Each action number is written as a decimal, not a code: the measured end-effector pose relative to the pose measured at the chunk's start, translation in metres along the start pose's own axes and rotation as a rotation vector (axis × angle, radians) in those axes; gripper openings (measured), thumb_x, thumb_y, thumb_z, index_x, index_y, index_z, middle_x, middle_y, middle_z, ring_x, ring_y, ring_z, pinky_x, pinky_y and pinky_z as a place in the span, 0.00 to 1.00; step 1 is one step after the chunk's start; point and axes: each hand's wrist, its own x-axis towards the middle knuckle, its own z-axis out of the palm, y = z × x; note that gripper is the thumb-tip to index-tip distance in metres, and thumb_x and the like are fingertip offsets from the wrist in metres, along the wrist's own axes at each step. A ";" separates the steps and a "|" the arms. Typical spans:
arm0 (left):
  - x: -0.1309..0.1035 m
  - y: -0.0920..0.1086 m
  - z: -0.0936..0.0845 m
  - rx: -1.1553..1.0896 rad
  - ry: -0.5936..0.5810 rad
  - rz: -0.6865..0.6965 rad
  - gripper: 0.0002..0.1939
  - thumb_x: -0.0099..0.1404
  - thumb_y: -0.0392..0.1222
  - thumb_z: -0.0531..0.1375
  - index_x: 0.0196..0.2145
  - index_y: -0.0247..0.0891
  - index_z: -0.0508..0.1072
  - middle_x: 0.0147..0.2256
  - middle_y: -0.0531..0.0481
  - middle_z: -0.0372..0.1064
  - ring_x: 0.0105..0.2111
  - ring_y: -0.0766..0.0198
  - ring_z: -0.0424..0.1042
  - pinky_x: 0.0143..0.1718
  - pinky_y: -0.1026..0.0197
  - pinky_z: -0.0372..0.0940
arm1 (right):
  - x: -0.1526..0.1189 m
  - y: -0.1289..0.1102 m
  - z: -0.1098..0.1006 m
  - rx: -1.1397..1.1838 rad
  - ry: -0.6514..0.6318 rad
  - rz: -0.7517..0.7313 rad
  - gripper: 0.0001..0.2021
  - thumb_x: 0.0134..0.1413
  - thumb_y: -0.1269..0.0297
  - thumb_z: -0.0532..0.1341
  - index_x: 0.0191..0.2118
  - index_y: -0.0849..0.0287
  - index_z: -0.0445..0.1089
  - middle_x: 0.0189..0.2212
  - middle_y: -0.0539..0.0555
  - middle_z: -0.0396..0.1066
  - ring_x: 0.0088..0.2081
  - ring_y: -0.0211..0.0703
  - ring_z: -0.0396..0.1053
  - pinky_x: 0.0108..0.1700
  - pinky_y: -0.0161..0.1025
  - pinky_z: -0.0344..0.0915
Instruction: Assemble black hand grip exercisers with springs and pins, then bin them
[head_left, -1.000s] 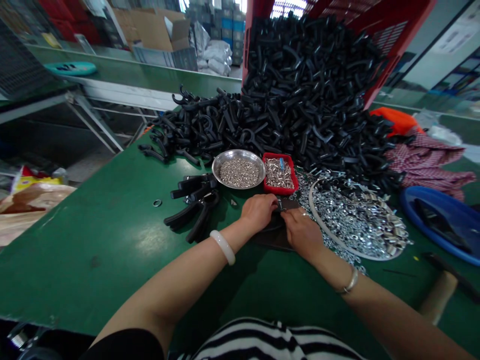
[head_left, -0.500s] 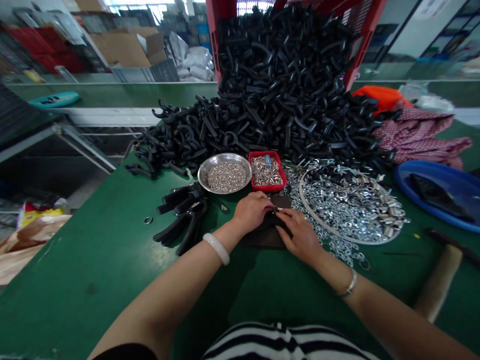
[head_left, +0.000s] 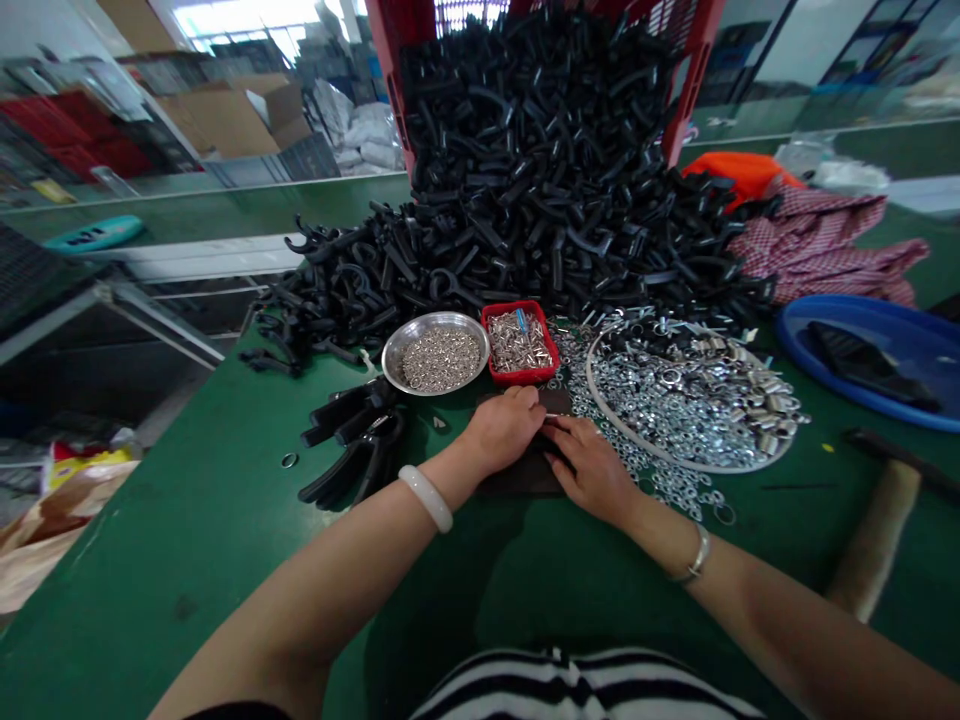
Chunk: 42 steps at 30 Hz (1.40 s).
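Between the hands (head_left: 504, 432) (head_left: 598, 472), a small metal part (head_left: 553, 415), dark mat (head_left: 517, 480) beneath.

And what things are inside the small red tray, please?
The red tray holds many small silvery metal pieces, with a blue item lying among them at the top. The tray's floor, and anything beneath the pieces, is covered.
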 end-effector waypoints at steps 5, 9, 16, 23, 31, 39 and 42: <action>-0.004 -0.012 0.016 -0.200 0.074 -0.016 0.09 0.62 0.36 0.51 0.33 0.34 0.71 0.33 0.47 0.66 0.34 0.64 0.66 0.35 0.63 0.64 | 0.000 0.000 0.000 -0.011 0.002 0.004 0.16 0.53 0.70 0.53 0.48 0.64 0.63 0.46 0.62 0.62 0.49 0.50 0.58 0.51 0.51 0.59; -0.004 -0.018 0.019 -0.323 0.103 -0.077 0.07 0.61 0.38 0.53 0.34 0.36 0.71 0.33 0.49 0.67 0.33 0.66 0.68 0.34 0.65 0.63 | -0.001 0.000 0.001 -0.013 0.000 0.007 0.15 0.54 0.70 0.53 0.48 0.64 0.63 0.46 0.62 0.63 0.49 0.50 0.59 0.51 0.51 0.59; 0.001 -0.009 0.010 -0.054 -0.011 0.013 0.09 0.62 0.36 0.50 0.34 0.34 0.70 0.33 0.47 0.66 0.31 0.61 0.68 0.31 0.61 0.64 | -0.001 0.001 0.002 0.014 -0.004 0.026 0.16 0.54 0.69 0.52 0.49 0.62 0.62 0.47 0.61 0.61 0.50 0.51 0.58 0.51 0.53 0.59; -0.009 -0.017 0.022 -0.225 0.107 0.051 0.09 0.63 0.35 0.51 0.36 0.35 0.70 0.35 0.47 0.67 0.36 0.65 0.67 0.37 0.63 0.64 | -0.001 0.001 0.003 0.010 0.022 0.013 0.15 0.53 0.70 0.53 0.48 0.64 0.63 0.46 0.61 0.63 0.48 0.50 0.59 0.51 0.51 0.60; -0.007 -0.016 0.021 -0.425 0.157 -0.138 0.07 0.60 0.38 0.55 0.34 0.40 0.73 0.36 0.52 0.68 0.35 0.68 0.68 0.36 0.66 0.64 | 0.000 0.000 0.003 0.032 0.032 0.024 0.15 0.54 0.70 0.52 0.48 0.62 0.63 0.45 0.61 0.64 0.48 0.49 0.60 0.49 0.51 0.61; -0.004 -0.008 0.012 -0.197 0.088 -0.117 0.11 0.62 0.41 0.52 0.38 0.41 0.72 0.37 0.51 0.70 0.35 0.65 0.70 0.32 0.65 0.63 | -0.002 0.002 0.005 0.034 0.026 0.028 0.16 0.54 0.69 0.52 0.49 0.62 0.63 0.46 0.61 0.63 0.49 0.50 0.59 0.50 0.52 0.60; -0.004 -0.008 0.010 -0.110 0.101 -0.032 0.11 0.63 0.42 0.51 0.39 0.42 0.72 0.36 0.50 0.71 0.33 0.64 0.70 0.29 0.65 0.62 | -0.002 0.003 0.005 0.035 0.023 0.019 0.16 0.55 0.68 0.52 0.50 0.64 0.63 0.46 0.62 0.63 0.49 0.50 0.59 0.51 0.52 0.59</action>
